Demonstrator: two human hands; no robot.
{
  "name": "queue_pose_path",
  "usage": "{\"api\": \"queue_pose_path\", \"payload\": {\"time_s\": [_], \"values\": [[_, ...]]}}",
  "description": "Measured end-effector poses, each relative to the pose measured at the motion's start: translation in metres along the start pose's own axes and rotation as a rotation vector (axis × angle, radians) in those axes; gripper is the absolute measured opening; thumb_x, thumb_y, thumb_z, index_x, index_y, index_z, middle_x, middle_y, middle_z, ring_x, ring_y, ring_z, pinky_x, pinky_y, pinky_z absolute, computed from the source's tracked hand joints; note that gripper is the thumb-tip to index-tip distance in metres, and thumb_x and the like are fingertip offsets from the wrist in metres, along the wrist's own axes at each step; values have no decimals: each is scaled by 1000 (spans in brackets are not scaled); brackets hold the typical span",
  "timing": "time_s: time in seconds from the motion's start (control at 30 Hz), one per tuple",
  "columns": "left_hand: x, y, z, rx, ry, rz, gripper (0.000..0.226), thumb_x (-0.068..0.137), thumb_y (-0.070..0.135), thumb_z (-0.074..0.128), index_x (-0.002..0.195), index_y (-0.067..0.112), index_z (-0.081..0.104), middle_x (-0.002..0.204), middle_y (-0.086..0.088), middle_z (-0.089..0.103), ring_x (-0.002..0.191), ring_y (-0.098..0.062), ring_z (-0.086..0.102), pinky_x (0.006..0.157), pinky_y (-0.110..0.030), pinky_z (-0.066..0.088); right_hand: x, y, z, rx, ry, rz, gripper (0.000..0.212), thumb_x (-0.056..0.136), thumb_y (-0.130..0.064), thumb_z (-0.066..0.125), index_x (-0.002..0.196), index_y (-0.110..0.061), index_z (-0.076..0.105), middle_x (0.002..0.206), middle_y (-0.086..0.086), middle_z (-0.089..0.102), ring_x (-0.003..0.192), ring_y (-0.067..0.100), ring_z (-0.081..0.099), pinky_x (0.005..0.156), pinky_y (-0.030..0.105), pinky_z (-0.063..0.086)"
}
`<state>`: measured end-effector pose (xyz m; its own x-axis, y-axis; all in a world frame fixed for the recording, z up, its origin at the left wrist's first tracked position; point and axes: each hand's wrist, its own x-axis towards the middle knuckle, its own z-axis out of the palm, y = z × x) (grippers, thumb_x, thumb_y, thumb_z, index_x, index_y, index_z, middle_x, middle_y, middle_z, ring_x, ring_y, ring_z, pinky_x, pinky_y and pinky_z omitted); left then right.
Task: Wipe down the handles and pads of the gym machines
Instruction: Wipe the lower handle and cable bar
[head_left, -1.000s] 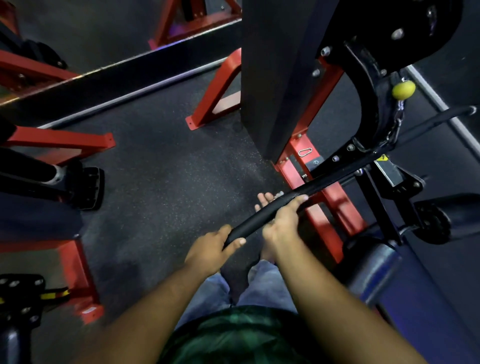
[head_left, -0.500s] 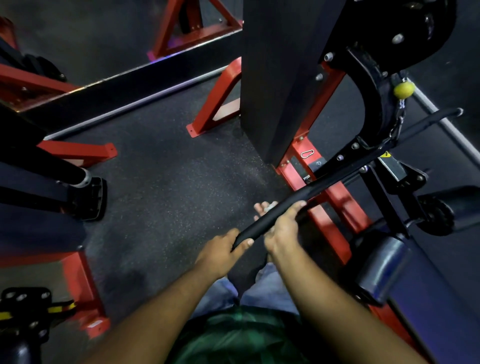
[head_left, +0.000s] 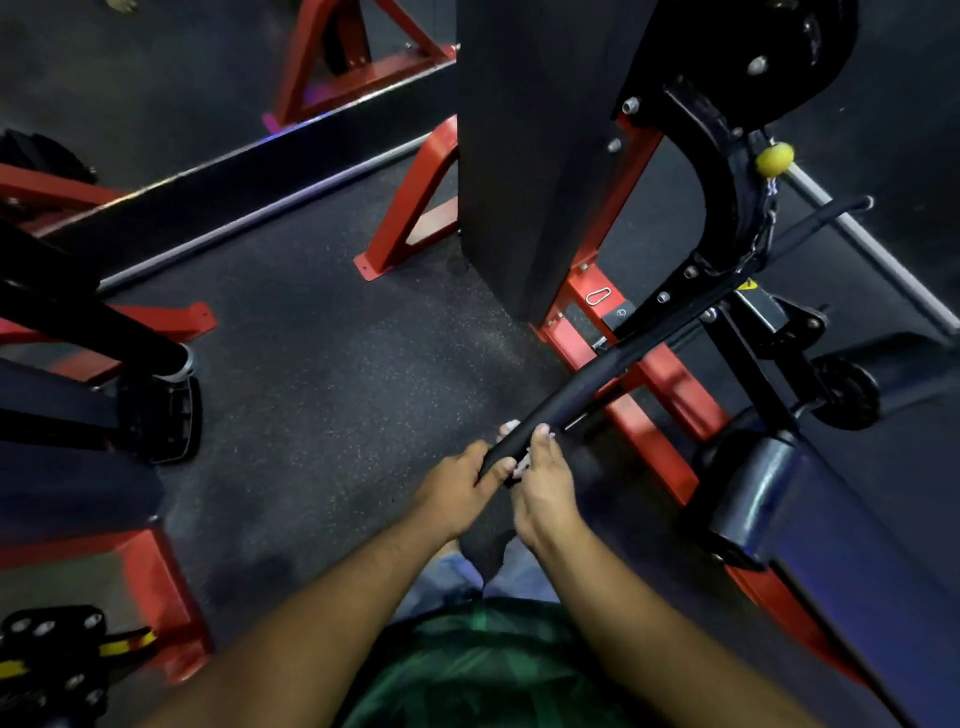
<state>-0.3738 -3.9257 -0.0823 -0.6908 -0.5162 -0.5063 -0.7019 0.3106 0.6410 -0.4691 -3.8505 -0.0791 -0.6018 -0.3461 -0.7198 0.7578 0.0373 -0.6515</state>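
Handle (head_left: 563, 402) of the red-framed gym machine (head_left: 660, 379), a black padded bar slanting low over the dark rubber floor (head_left: 322, 374), sits in my two hands. My left hand (head_left: 457, 486) grips its near tip, while my right hand (head_left: 543, 488) wraps a white cloth (head_left: 519, 465) around the bar just beside it.

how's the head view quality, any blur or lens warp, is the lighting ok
Head view: dim overall, dark machine parts lose detail; wide-angle warp bends the red frame and edges; hands slightly soft, the left hand and right hand on the black handle; purple glow upper left.
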Motion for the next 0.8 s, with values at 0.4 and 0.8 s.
{"api": "queue_pose_path", "payload": {"time_s": [0.4,0.8], "values": [[-9,-3,1,-91,27,-25,43,100,61,49,113,22,60,77,-4,67,71,-19,66,66,-40,53,112,-149,-64,-1261,75,-957,42,101,-3,47,138,-16,60,153,7,50,148,22,37,125,36,19],[-7,-5,4,-141,-6,-68,36,100,62,49,95,28,56,79,-8,67,72,-24,64,69,-44,51,68,-85,-63,-1742,-572,-1489,42,102,-35,41,137,-22,62,139,-7,62,146,17,40,117,71,7]]}}
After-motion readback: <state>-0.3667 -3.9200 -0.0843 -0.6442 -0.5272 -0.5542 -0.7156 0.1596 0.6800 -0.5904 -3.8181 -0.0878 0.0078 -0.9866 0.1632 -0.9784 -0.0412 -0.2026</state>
